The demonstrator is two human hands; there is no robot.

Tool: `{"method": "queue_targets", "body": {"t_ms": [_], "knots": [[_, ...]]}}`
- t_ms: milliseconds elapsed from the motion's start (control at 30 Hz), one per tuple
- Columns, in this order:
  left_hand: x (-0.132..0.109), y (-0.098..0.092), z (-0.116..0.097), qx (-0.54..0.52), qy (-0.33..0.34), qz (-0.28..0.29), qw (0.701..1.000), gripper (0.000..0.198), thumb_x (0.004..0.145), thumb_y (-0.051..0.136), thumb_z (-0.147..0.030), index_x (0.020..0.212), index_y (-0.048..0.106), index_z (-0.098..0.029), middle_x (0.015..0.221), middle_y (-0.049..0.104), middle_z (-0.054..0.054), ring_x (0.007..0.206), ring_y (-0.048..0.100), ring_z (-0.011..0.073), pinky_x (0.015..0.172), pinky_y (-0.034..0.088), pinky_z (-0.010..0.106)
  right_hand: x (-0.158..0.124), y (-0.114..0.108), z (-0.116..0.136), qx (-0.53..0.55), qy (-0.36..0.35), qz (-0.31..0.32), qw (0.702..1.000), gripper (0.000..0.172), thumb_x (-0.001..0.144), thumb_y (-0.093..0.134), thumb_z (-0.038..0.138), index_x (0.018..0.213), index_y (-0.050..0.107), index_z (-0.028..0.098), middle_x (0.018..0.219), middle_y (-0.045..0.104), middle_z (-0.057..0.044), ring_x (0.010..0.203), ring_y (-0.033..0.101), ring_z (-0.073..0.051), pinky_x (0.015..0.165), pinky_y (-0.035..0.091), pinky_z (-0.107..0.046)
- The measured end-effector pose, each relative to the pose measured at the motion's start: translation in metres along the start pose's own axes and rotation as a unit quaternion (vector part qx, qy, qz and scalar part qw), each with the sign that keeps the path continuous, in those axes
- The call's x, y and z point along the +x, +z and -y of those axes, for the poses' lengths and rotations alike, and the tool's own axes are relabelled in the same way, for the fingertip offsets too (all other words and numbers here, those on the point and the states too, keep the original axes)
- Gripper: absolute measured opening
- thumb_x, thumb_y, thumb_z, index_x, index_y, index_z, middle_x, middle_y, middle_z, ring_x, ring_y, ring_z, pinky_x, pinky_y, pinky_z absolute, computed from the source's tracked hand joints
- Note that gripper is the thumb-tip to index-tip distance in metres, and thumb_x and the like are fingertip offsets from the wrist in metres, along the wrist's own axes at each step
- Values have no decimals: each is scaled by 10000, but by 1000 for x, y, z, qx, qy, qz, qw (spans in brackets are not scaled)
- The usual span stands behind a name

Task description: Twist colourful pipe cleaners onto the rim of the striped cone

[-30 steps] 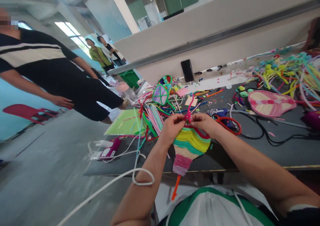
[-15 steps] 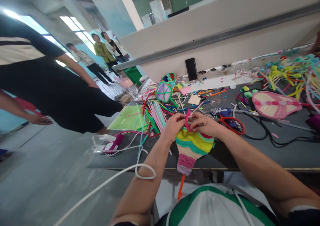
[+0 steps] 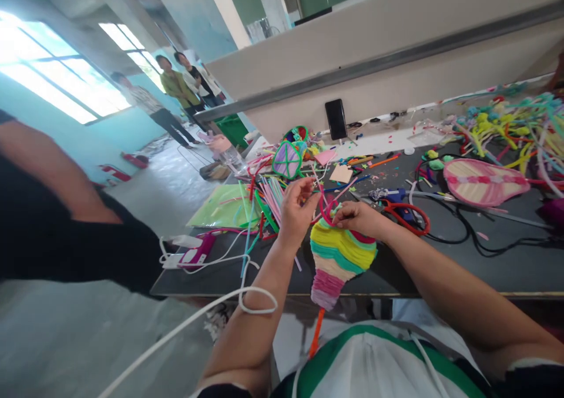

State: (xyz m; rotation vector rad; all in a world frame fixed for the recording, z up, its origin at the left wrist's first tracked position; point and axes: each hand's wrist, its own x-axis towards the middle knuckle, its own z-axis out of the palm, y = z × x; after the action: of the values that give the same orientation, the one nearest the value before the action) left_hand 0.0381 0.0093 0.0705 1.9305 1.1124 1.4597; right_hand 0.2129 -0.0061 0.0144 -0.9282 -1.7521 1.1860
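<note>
A fan-shaped piece wrapped in striped pipe cleaners [image 3: 343, 248], yellow, teal, cream and pink, lies at the table's front edge. Its orange stem [image 3: 317, 332] sticks out over the edge. At the top of it stands a bent hot-pink pipe cleaner [image 3: 325, 211]. My right hand [image 3: 358, 218] pinches the lower part of this pipe cleaner against the fan-shaped piece's top edge. Beside its upper end, my left hand [image 3: 298, 207] is raised with its fingers loosely curled and apart from the thumb; nothing shows clearly between them.
Orange-handled scissors [image 3: 412, 217] and a blue glue gun [image 3: 392, 197] lie right of my hands. A pink leaf-shaped piece [image 3: 482, 181], loose pipe cleaners [image 3: 273, 195] and a phone [image 3: 336, 119] are around. A white cable [image 3: 194, 313] crosses by my left arm. A person [image 3: 66, 210] stands at left.
My left hand has let go of the pink pipe cleaner and moved up and left. The pipe cleaner's loop has opened out. The nearby person at left has moved further left and closer.
</note>
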Motion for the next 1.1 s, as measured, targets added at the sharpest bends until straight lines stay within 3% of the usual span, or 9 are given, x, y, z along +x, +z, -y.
{"method": "queue_targets", "body": {"t_ms": [33, 100, 233, 367, 567, 800, 1100], "knots": [[2, -3, -3, 16, 28, -3, 999, 326, 765, 669, -314, 1068, 632, -199, 1074, 607, 71, 965, 577, 161, 854, 470, 280, 0, 1, 0, 15, 10, -2, 1000, 67, 642, 655, 192, 689, 696, 165, 687, 578, 0, 676, 527, -131, 662, 419, -266], [5, -9, -5, 5, 15, 0, 1000, 294, 786, 646, -308, 1058, 633, -197, 1051, 610, 67, 942, 587, 159, 842, 477, 278, -1, 4, -1, 60, 27, -5, 998, 96, 630, 670, 222, 704, 674, 161, 702, 589, 1, 682, 534, -130, 662, 423, -266], [-6, -17, 0, -59, -156, -3, 986, 282, 780, 630, -394, 940, 602, -163, 833, 616, 24, 670, 590, 112, 628, 487, 233, -2, 5, 0, 109, 58, -23, 992, 195, 613, 695, 259, 765, 624, 160, 719, 586, 11, 677, 519, -118, 642, 413, -253], [-30, -13, 6, -97, -275, 87, 953, 356, 702, 699, -435, 893, 598, -152, 714, 607, -6, 599, 564, 103, 552, 439, 208, -1, 8, -4, 82, 53, -30, 995, 189, 616, 694, 259, 719, 566, 165, 681, 549, 27, 647, 490, -107, 605, 395, -237], [-43, 2, 11, -132, -278, 81, 948, 285, 628, 761, -344, 757, 592, -154, 642, 586, -31, 569, 524, 89, 538, 399, 195, -4, 5, 5, 102, 66, -19, 992, 191, 646, 687, 275, 746, 569, 162, 683, 553, 34, 625, 489, -95, 574, 377, -219], [-43, -5, 14, -190, -276, 63, 940, 281, 624, 770, -302, 793, 591, -166, 667, 605, -38, 595, 555, 91, 586, 431, 204, -6, 1, 17, 199, 154, -67, 965, 154, 687, 631, 226, 805, 539, 186, 656, 601, 40, 496, 456, -69, 452, 324, -187], [-49, 2, 20, -147, -257, 74, 952, 253, 641, 750, -280, 797, 587, -163, 712, 616, -20, 629, 568, 98, 598, 438, 205, -2, 3, 5, 185, 167, 44, 967, 358, 601, 778, 280, 914, 655, 156, 716, 660, 20, 657, 577, -100, 629, 444, -213]]}}
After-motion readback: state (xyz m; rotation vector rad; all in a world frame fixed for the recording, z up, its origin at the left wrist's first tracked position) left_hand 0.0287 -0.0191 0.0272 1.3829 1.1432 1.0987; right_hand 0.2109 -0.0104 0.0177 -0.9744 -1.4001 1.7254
